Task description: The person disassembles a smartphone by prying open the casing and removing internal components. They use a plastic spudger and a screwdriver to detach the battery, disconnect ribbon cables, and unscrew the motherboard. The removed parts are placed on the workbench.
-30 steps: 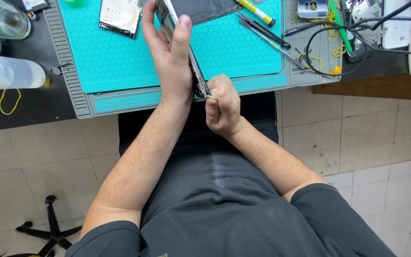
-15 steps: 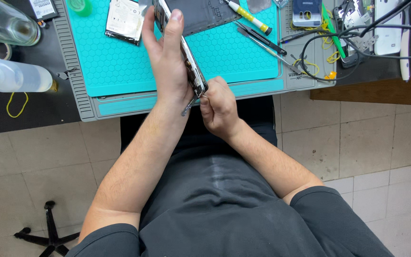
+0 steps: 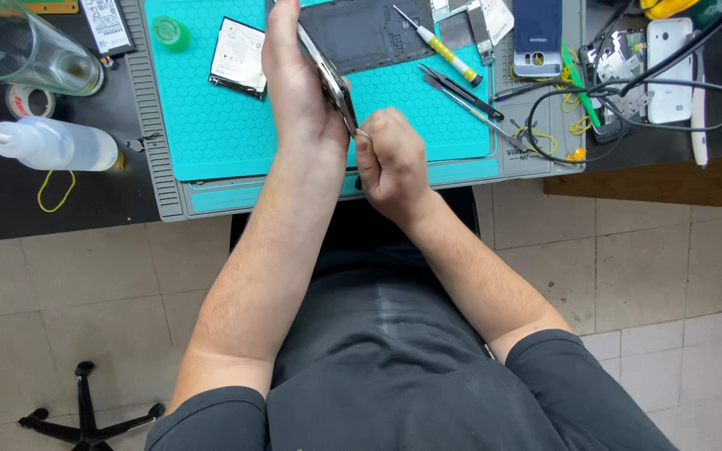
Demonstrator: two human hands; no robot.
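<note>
My left hand (image 3: pixel 294 83) grips a thin smartphone (image 3: pixel 329 79) held on edge above the teal work mat (image 3: pixel 211 134). My right hand (image 3: pixel 390 163) is closed in a fist at the phone's lower end, pinching a small thin tool against its edge; the tool is mostly hidden by the fingers. A dark phone panel (image 3: pixel 369 33) lies flat on the mat just behind the hands.
On the mat lie a silver-backed part (image 3: pixel 240 57), a green cap (image 3: pixel 166 32), a yellow-handled screwdriver (image 3: pixel 440 46) and tweezers (image 3: pixel 461 92). At left stand a glass (image 3: pixel 18 50), a squeeze bottle (image 3: pixel 56 144) and tape roll (image 3: pixel 28 100). Phones and cables (image 3: pixel 628 75) crowd the right.
Both hands and the phone keep the same grip. The view has shifted so the bench sits lower in frame, and my right fist stays at the phone's lower edge.
</note>
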